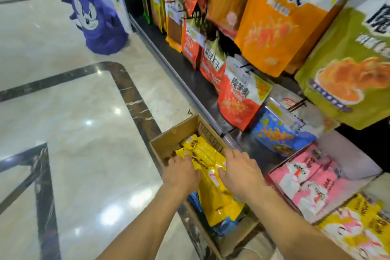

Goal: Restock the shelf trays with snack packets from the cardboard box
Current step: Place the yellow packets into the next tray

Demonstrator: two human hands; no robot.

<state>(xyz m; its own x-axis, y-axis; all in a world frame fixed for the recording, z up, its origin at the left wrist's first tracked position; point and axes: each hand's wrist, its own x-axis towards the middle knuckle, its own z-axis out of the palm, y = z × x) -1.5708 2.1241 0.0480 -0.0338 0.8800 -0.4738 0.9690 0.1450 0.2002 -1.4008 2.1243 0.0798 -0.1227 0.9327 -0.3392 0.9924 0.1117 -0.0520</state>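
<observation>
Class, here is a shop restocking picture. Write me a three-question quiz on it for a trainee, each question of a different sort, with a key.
1. True or false: both hands are in the cardboard box.
2. What colour are the packets under the left hand and right hand? A red, B yellow, C green.
3. Fill in: the box stands on the ____, beside the shelf.

Key: 1 true; 2 B; 3 floor.

A shop is shown: a display rack (211, 82) is hung with rows of bright snack bags (280, 27) on hooks, printed trays (316, 175) are filled with packets below, and a polished marble floor (73, 133) is laid alongside the aisle.
</observation>
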